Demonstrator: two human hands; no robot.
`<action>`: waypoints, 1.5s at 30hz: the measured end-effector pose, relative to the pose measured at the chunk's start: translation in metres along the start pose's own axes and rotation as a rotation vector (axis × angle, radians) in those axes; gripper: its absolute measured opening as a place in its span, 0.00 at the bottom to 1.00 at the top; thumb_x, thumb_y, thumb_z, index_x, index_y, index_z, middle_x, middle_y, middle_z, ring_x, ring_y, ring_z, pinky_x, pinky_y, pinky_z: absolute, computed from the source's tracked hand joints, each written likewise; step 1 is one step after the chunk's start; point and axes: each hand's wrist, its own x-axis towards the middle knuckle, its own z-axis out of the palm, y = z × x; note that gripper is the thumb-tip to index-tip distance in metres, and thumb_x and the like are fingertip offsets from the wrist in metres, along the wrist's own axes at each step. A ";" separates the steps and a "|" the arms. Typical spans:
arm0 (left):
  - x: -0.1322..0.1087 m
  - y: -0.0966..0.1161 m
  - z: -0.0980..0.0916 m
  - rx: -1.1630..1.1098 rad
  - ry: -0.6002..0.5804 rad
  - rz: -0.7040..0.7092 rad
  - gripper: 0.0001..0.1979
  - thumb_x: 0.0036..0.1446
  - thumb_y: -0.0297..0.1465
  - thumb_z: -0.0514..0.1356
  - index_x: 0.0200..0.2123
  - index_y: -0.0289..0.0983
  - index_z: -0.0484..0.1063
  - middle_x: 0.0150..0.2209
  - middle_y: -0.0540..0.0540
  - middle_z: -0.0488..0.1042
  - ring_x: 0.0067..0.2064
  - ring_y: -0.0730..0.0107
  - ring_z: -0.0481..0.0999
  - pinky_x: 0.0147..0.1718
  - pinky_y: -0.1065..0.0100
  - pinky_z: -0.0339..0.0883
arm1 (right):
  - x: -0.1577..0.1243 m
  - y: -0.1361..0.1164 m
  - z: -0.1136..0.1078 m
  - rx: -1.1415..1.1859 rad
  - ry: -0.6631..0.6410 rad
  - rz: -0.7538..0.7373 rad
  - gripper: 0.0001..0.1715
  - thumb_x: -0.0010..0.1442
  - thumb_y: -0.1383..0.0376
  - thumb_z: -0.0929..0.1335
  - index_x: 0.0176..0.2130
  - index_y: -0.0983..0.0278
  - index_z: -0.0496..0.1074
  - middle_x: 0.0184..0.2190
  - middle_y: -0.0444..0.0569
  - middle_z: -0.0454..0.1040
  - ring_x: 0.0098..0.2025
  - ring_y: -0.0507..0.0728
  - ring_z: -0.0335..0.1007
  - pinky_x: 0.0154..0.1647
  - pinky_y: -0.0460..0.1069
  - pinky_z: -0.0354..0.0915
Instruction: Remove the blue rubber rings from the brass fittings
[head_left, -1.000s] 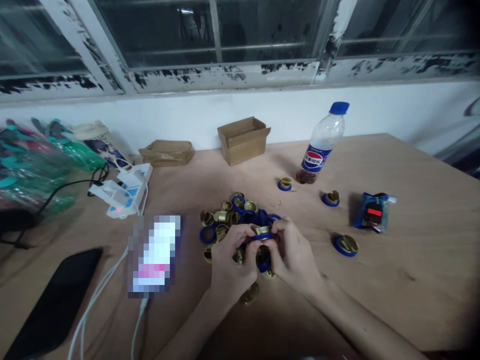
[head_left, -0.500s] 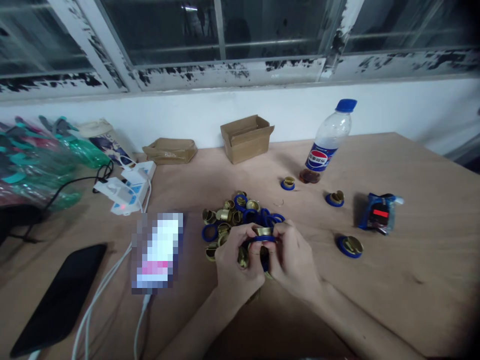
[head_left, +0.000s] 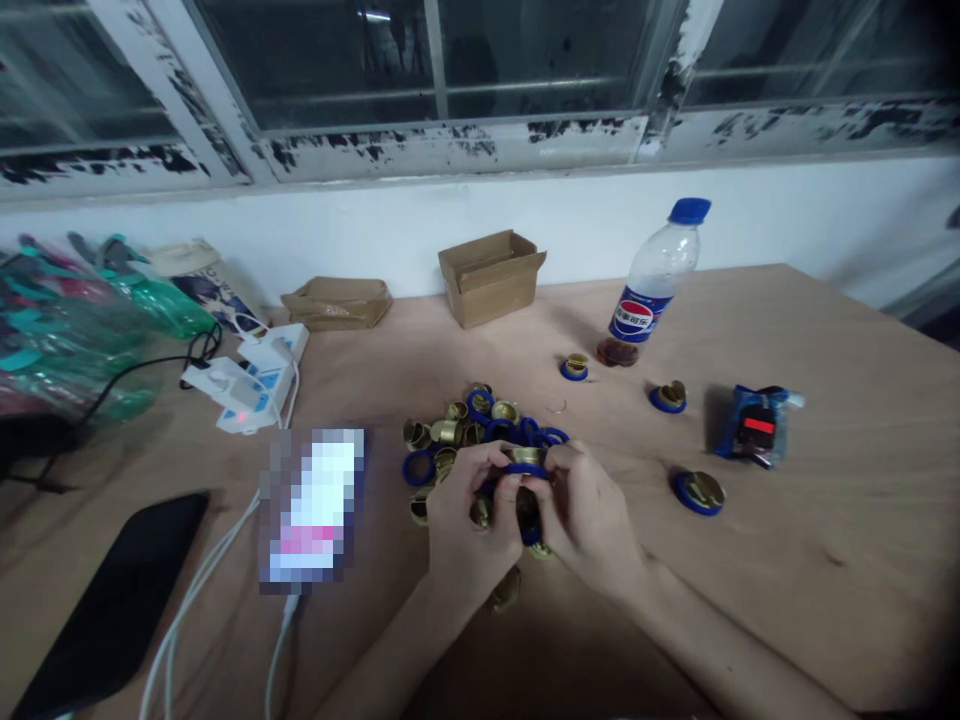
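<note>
Between my two hands is a round brass-coloured fitting [head_left: 527,455] with a blue ring [head_left: 525,469] around its lower edge. My left hand [head_left: 472,510] pinches it from the left, thumb below and fingers at the side. From the right, my right hand [head_left: 589,510] grips it the same way. Under and behind the hands lies a pile of loose brass fittings [head_left: 448,432] and blue rings [head_left: 418,467], partly hidden by my fingers. To the right, brass pieces seated in blue rings stand apart: one near the bottle [head_left: 575,367], one farther right [head_left: 668,397], one nearer me [head_left: 700,491].
A cola bottle [head_left: 651,285] stands behind the pieces, with a small plastic-wrapped packet [head_left: 757,425] to its right. Cardboard boxes [head_left: 491,280] sit by the wall. At left are a lit, blurred phone [head_left: 319,500], a black phone [head_left: 112,600], a power strip [head_left: 262,380] and white cables.
Both hands keep hold of the fitting and ring, which have tilted and risen slightly. The whole view has shifted a little; the things on the table stay in place.
</note>
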 end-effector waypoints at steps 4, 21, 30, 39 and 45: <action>0.002 -0.002 0.002 -0.055 0.014 -0.025 0.08 0.54 0.23 0.59 0.37 0.39 0.67 0.36 0.49 0.76 0.37 0.73 0.78 0.38 0.75 0.72 | 0.005 0.001 -0.006 0.127 0.015 0.029 0.05 0.64 0.68 0.64 0.39 0.61 0.59 0.30 0.44 0.63 0.30 0.52 0.64 0.30 0.47 0.63; 0.000 0.000 0.001 -0.133 -0.039 -0.010 0.09 0.52 0.21 0.61 0.35 0.38 0.69 0.33 0.51 0.75 0.35 0.75 0.78 0.37 0.76 0.72 | 0.006 0.001 -0.009 0.222 -0.030 0.084 0.12 0.57 0.76 0.62 0.38 0.61 0.56 0.32 0.43 0.57 0.29 0.50 0.58 0.28 0.45 0.59; 0.002 0.003 0.002 -0.155 -0.048 -0.047 0.07 0.52 0.22 0.61 0.34 0.38 0.68 0.30 0.53 0.74 0.32 0.77 0.77 0.33 0.79 0.71 | 0.005 0.005 -0.011 0.205 -0.113 0.106 0.11 0.57 0.75 0.60 0.38 0.61 0.55 0.32 0.43 0.57 0.28 0.51 0.57 0.25 0.46 0.56; 0.002 0.005 0.003 -0.155 -0.023 -0.098 0.06 0.52 0.23 0.62 0.34 0.38 0.69 0.29 0.53 0.74 0.31 0.78 0.77 0.33 0.80 0.72 | 0.004 0.004 -0.010 0.228 -0.115 0.104 0.10 0.59 0.74 0.60 0.38 0.60 0.55 0.32 0.43 0.57 0.28 0.51 0.57 0.26 0.46 0.57; 0.002 0.008 0.001 -0.218 0.012 -0.203 0.04 0.51 0.26 0.64 0.31 0.37 0.71 0.28 0.52 0.76 0.30 0.76 0.78 0.30 0.78 0.74 | 0.006 0.002 -0.010 0.219 -0.108 0.088 0.10 0.58 0.74 0.60 0.38 0.61 0.55 0.31 0.43 0.58 0.28 0.51 0.58 0.27 0.46 0.58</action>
